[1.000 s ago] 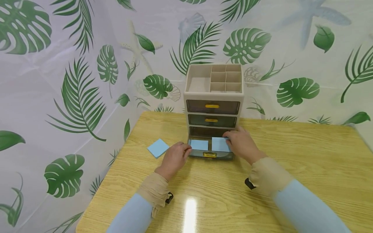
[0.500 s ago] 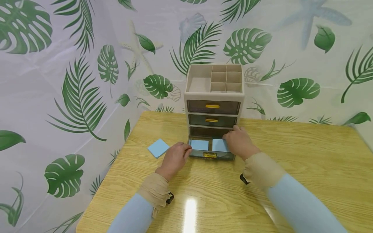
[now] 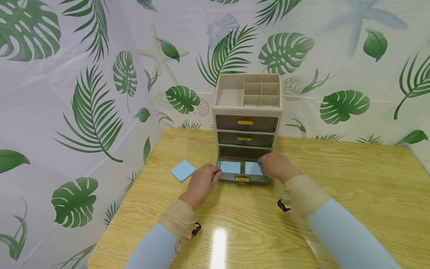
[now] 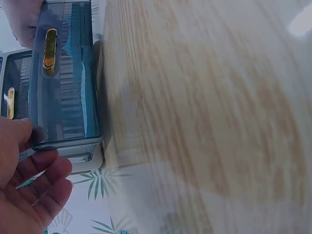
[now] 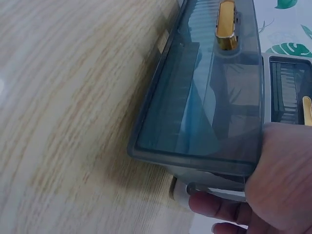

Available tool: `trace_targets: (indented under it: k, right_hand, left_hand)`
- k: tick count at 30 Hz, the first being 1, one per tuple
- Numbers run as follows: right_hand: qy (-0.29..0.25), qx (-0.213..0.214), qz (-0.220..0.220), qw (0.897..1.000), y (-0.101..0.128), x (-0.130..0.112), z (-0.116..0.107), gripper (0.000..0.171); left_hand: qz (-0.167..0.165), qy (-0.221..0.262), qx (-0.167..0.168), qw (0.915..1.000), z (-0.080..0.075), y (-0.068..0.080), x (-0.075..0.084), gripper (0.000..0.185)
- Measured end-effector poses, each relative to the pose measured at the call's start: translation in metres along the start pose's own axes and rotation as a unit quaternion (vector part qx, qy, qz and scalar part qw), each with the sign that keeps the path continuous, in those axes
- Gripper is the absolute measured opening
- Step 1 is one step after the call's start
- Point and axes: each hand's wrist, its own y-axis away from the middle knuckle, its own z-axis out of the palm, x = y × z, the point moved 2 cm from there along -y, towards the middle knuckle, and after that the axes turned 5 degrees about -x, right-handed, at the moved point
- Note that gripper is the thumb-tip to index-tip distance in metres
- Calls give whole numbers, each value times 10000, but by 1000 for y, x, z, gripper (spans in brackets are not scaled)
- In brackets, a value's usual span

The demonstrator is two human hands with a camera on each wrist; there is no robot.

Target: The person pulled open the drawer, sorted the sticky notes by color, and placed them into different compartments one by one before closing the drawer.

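Note:
A see-through grey drawer [image 3: 242, 178] stands pulled out at the bottom of a beige desktop organizer [image 3: 248, 111]. Two light blue sticky-note pads lie inside: a left pad [image 3: 230, 167] and a right pad [image 3: 253, 168]. My left hand [image 3: 201, 184] grips the drawer's left front corner, thumb on the front and fingers around the side. My right hand [image 3: 278, 166] reaches over the drawer's right wall, a digit touching the right pad. Several of its fingers [image 5: 207, 202] are bent outside that wall; the inner grip is hidden. Another blue pad [image 3: 183, 170] rests on the table, left of the organizer.
Two more drawers with gold handles, an upper one [image 3: 246, 123] and a middle one [image 3: 245, 139], are pushed in. The organizer's top has several compartments. A wooden table [image 3: 248, 224] carries everything, with a leaf-patterned cloth [image 3: 319, 48] behind and at the left.
My right hand has moved slightly left and lower at the drawer's right side. The right pad has gone down deeper into the drawer. My left hand stays on the left corner.

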Motion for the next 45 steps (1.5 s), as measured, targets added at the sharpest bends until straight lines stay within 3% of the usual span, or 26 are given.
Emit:
trace_targets:
  k: [6, 11, 17, 25, 29, 34, 39, 45]
  right_hand:
    - [-214, 60, -2, 9998, 1, 0, 1, 27]
    - [-735, 176, 41, 9971, 10, -1, -8, 29]
    - [-867, 899, -69, 9922, 31, 2, -32, 28]
    - [-1730, 1505, -490, 9721, 71, 8, -45, 9]
    - [-2027, 1402, -588, 9674, 90, 10, -41, 9]
    - [-2229, 1050, -373, 9684, 106, 14, -21, 8]
    - [-2457, 580, -297, 9672, 116, 16, 0, 10]
    - [-2706, 223, -294, 9620, 122, 19, 13, 13]
  left_hand:
    - [-89, 49, -51, 9999, 1, 1, -1, 18]
    - [-91, 49, -9, 9999, 3, 3, -2, 22]
    - [-474, 389, 9, 9981, -5, 9, -7, 39]
    - [-939, 369, -10, 9949, -21, 22, -38, 43]
    - [-1349, 302, -130, 9903, -27, 29, -63, 44]
    - [-1797, 196, -333, 9830, -31, 34, -94, 46]
    - [-2053, 145, -551, 9770, -33, 35, -117, 53]
    - [-2118, -171, -1053, 9715, -33, 32, -131, 69]
